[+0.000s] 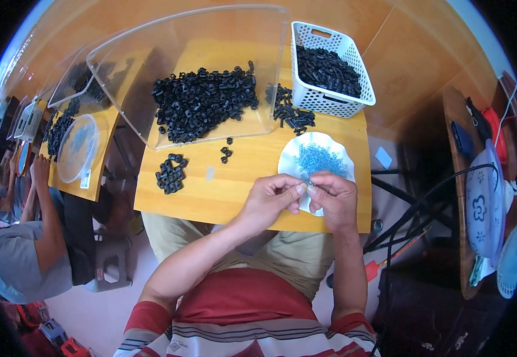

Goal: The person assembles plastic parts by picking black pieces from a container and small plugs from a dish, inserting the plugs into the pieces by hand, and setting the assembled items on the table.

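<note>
My left hand (272,201) and my right hand (335,200) meet over the near edge of a white wavy-rimmed plate (346,156). Both are closed in a pinch, thumb against forefinger, with the fingertips almost touching. Whatever lies between them is too small to make out. Just beyond the fingers, a heap of tiny translucent blue pieces (319,159) covers part of the plate. To the left on the yellow table, a small group of short black plastic parts (171,174) sits apart, and a few loose black parts (227,152) lie nearer the middle.
A clear shallow tray (132,122) holds a large pile of black parts (205,104). A white perforated basket (336,106) of black pieces stands at the back right, with black rod-like parts (294,113) beside it. Another person (32,250) works at a table on the left.
</note>
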Tool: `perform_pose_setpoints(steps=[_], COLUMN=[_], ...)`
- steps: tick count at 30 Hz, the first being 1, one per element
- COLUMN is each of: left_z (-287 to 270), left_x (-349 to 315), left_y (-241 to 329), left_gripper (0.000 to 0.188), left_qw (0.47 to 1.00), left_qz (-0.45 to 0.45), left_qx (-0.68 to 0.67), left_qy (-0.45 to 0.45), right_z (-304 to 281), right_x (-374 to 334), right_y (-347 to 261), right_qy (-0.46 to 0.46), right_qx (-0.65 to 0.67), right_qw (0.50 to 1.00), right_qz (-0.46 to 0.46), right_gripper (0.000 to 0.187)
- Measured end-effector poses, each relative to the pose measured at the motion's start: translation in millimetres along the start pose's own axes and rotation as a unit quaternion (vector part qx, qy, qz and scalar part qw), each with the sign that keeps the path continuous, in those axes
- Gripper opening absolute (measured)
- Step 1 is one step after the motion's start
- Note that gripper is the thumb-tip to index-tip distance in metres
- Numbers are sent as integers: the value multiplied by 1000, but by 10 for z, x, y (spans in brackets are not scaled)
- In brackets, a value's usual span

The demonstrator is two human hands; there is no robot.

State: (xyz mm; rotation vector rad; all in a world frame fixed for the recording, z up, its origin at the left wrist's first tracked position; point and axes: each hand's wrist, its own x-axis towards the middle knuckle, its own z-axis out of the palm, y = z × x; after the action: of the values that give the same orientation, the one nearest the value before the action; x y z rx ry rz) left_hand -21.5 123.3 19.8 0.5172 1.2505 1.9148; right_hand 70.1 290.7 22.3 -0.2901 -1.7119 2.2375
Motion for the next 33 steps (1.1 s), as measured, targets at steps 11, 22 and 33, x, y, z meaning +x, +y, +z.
perform_pose_setpoints(steps=[11, 22, 33], left_z=[131, 92, 49], left_x=[115, 224, 269], left_y=[-13, 93, 51], left_gripper=[15, 9, 11], left_qw=[995, 917, 955], left_qz=[22, 188, 96], left_qx=[97, 349, 273], left_qy=[28, 43, 59], right_z=[-93, -101, -62], right_x=[21, 125, 66], right_y=[21, -20, 44], right_qy=[9, 17, 66], right_qx=[-33, -24, -225], right_qw=[999, 1000, 969], right_qz=[-12, 6, -71], right_gripper=[15, 16, 16])
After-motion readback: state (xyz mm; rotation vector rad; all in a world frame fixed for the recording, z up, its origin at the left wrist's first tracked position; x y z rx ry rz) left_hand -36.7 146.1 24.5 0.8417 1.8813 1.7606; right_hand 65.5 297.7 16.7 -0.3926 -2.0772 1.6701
